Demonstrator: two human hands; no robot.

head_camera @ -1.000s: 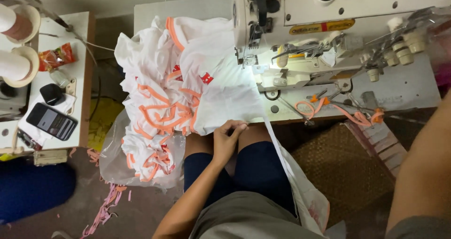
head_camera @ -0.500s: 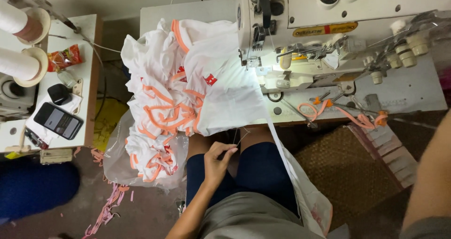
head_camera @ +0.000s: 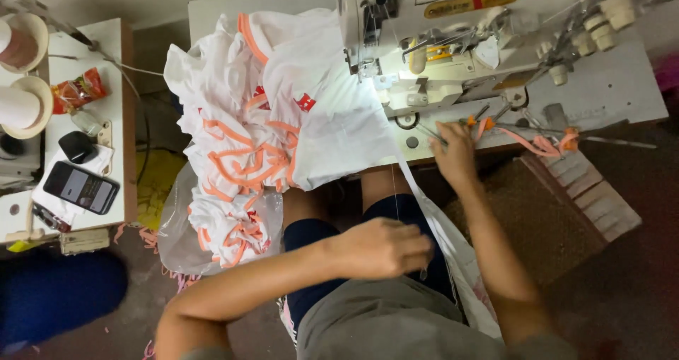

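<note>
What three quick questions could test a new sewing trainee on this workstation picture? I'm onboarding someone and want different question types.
1. True or false: the right hand rests on the dark phone.
2. Which lies nearest the left hand? A) the person's lap B) the thread cones C) the snack packet
3. What colour is the trim on the heaped white garments?

Key
1. False: it is at the front edge of the sewing machine table, by orange strips.
2. A
3. Orange
</note>
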